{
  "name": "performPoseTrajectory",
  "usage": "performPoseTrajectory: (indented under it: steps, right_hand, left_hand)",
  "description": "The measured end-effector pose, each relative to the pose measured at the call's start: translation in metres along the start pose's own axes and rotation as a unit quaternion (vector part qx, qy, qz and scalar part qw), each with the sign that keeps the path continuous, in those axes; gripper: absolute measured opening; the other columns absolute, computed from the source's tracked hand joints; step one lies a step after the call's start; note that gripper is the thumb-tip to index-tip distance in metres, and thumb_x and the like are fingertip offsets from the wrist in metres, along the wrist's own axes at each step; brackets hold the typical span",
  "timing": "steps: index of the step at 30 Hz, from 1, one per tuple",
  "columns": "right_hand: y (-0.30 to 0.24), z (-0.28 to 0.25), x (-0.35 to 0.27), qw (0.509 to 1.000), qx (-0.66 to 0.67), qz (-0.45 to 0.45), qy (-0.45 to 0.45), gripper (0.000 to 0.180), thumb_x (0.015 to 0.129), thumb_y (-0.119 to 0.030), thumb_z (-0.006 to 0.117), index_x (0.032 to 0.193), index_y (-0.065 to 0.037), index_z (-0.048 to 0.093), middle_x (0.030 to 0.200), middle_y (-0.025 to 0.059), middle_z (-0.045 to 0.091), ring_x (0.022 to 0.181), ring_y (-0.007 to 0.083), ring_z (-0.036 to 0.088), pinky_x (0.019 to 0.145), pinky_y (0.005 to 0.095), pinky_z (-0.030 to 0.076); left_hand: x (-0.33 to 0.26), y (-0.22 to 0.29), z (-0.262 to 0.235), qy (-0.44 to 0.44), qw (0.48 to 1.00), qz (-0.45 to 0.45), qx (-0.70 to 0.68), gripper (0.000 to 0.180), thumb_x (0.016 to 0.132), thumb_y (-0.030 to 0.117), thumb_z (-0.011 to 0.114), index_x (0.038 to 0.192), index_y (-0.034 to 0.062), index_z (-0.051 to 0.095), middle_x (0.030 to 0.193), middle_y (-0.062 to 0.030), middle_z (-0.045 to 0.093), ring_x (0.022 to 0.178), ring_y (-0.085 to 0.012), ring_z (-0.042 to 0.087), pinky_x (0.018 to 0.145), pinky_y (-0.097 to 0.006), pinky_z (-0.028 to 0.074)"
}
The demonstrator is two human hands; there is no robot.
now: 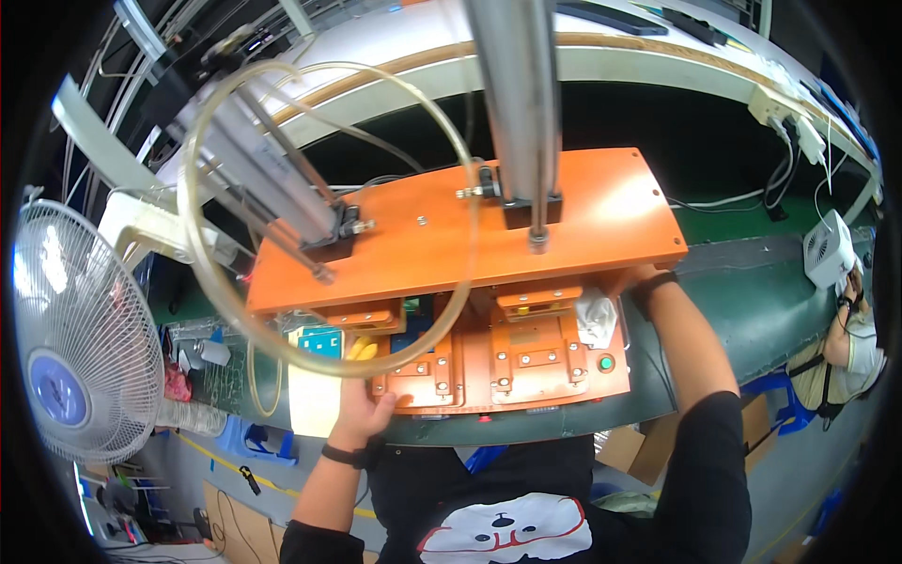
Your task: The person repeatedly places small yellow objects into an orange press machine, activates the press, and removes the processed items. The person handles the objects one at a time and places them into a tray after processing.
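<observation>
An orange two-station press (554,249) stands on the bench before me, with two metal air cylinders (517,103) on its top plate. My left hand (362,409) is at the front left corner of its base, thumb apart and fingers stretched forward. Yellow coverings show at its fingertips, partly behind a clear hose (324,362). My right hand (646,274) reaches behind the right end of the top plate, its fingers hidden. A dark blue piece (413,336) lies in the left station. Crumpled white material (596,318) sits beside the right station, above a green button (606,363).
A teal board (319,341) lies on a pale yellow sheet (315,399) left of the press. A fan (85,338) stands far left. Another person (850,329) sits at the right, by a small white fan (827,249). A white shelf (639,61) runs behind.
</observation>
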State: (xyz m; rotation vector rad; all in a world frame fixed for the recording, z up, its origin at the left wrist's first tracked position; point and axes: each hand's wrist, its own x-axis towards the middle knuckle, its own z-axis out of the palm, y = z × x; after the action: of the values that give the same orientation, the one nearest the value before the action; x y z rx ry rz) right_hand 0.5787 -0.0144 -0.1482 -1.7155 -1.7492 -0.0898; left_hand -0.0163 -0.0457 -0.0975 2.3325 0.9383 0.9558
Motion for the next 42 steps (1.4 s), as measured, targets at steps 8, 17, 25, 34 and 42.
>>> performPoseTrajectory:
  steps: [8,17,25,34,42]
  right_hand:
    - [-0.016,-0.119,-0.030,0.999,0.049,0.002,-0.007,0.025,0.082,0.000,0.076,0.106,0.000,0.070,0.112,0.0212,0.065,0.106,0.0447,0.063,0.090,0.0426,0.054]
    - [-0.077,-0.207,-0.164,0.979,0.150,0.126,0.052,0.033,0.094,0.003,0.067,0.126,0.007,0.060,0.124,0.0112,0.061,0.118,0.0241,0.060,0.102,0.0322,0.047]
    - [-0.244,-0.272,-0.226,0.919,0.313,0.216,0.099,0.061,0.101,-0.023,0.065,0.149,0.009,0.046,0.130,0.0123,0.064,0.117,0.0209,0.062,0.105,0.0340,0.046]
    - [-0.379,-0.196,-0.171,0.910,0.403,0.028,-0.095,0.038,0.091,-0.029,0.082,0.109,-0.002,0.061,0.097,0.0116,0.065,0.085,0.0274,0.067,0.078,0.0388,0.055]
    - [-0.404,-0.101,-0.109,0.918,0.168,-0.348,-0.084,0.031,0.068,0.002,0.082,0.088,-0.002,0.059,0.085,0.0111,0.054,0.081,0.0337,0.064,0.089,0.0487,0.057]
  left_hand:
    - [0.011,0.016,0.000,0.030,0.998,0.040,0.023,0.062,0.096,0.039,0.064,0.141,-0.0037,0.058,0.156,-0.0292,0.046,0.151,-0.0503,0.036,0.126,-0.055,0.026]
    - [0.013,0.010,-0.010,0.024,0.999,0.037,-0.015,0.052,0.091,0.036,0.070,0.132,0.0047,0.067,0.157,-0.0255,0.048,0.155,-0.0505,0.030,0.127,-0.059,0.022]
    - [-0.003,0.001,-0.013,0.070,0.972,-0.035,-0.220,0.028,0.083,0.013,0.080,0.107,0.0058,0.069,0.157,-0.0203,0.052,0.156,-0.0447,0.034,0.127,-0.054,0.026]
    - [-0.004,-0.014,-0.007,0.103,0.932,-0.008,-0.347,0.015,0.087,-0.001,0.075,0.095,0.0058,0.064,0.155,-0.0224,0.053,0.156,-0.0384,0.036,0.126,-0.049,0.028]
    - [-0.005,-0.011,-0.008,0.125,0.920,-0.018,-0.371,0.017,0.086,-0.002,0.078,0.097,0.0053,0.067,0.153,-0.0216,0.055,0.154,-0.0353,0.040,0.119,-0.041,0.038]
